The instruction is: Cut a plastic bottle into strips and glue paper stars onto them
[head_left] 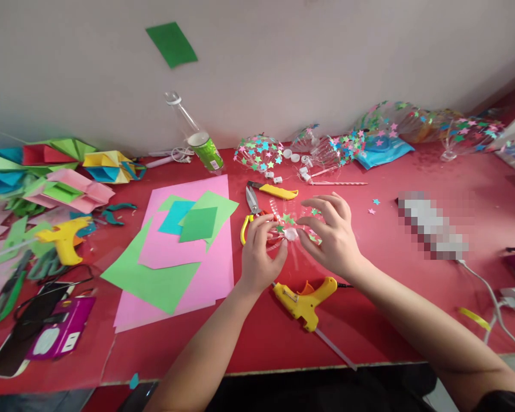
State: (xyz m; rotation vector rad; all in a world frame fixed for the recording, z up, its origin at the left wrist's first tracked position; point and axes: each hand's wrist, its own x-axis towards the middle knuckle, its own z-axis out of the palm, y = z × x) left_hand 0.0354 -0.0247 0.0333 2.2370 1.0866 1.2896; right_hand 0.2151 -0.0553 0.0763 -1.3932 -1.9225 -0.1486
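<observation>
A clear plastic piece with a white cap (290,234) at its middle and green and pink paper stars (288,219) on it lies between my hands. Its outline is hard to make out against the red table. My left hand (260,252) curls round the near left side, thumb and fingertips at the cap's edge. On the other side my right hand (337,237) hovers with its fingers apart, index finger and thumb close to the cap. Nothing shows in its grasp. Just below lies a yellow glue gun (304,300) with a glue stick in its back.
Yellow-handled pruning shears (252,200) and a yellow cutter (278,191) lie behind my left hand. Coloured paper sheets (154,286) are at left, near a second glue gun (66,239). Star-covered clear plastic shapes (260,153) and a bottle (203,150) stand along the wall.
</observation>
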